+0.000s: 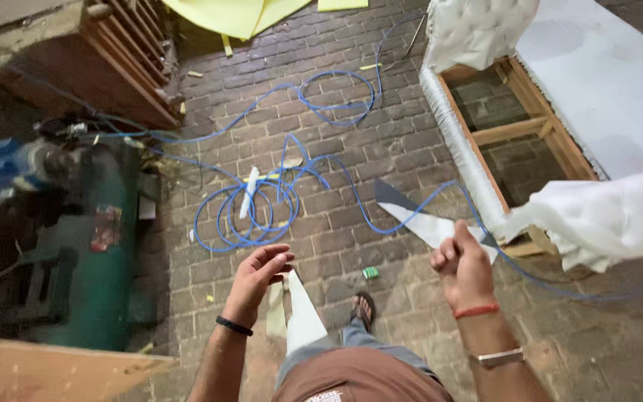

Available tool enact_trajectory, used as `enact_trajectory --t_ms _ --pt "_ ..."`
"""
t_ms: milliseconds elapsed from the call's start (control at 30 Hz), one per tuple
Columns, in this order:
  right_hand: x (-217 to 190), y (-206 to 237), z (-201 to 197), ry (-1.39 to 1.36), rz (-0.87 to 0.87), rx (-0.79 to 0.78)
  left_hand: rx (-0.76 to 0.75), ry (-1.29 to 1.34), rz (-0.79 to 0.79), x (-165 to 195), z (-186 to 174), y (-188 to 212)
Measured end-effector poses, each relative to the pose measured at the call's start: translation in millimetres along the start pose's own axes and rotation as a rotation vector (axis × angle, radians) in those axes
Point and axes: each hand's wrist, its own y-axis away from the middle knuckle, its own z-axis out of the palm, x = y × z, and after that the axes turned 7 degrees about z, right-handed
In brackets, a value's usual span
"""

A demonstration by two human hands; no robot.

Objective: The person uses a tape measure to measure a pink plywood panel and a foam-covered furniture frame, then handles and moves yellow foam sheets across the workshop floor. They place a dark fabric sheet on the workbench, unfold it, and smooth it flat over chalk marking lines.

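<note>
A coiled blue air hose (262, 201) lay on the brick-paved floor (381, 141), ahead of both hands. A green compressor tank (102, 253) stood to its left, a wooden upholstered furniture frame (515, 134) to its right. The right hand (461, 268) held a white pointed fabric strip (426, 223); the left hand (256, 277) hung above another white strip (303, 316).

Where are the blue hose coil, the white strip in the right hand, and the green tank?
blue hose coil (241, 217), head view, left side of the loops.
white strip (427, 225), head view, middle, ahead of the right hand (461, 266).
green tank (106, 275), head view, its side.
</note>
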Motion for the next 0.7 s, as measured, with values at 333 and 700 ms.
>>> enact_trajectory --t_ms 333,700 --pt "-92.8 -237.9 167.4 0.054 -0.162 -0.223 0.058 0.112 -0.021 56.4 11.5 -312.3" --pt "-224.3 -521.3 262.8 -0.010 -0.111 0.020 -0.191 0.091 0.000 165.2 74.4 -686.6"
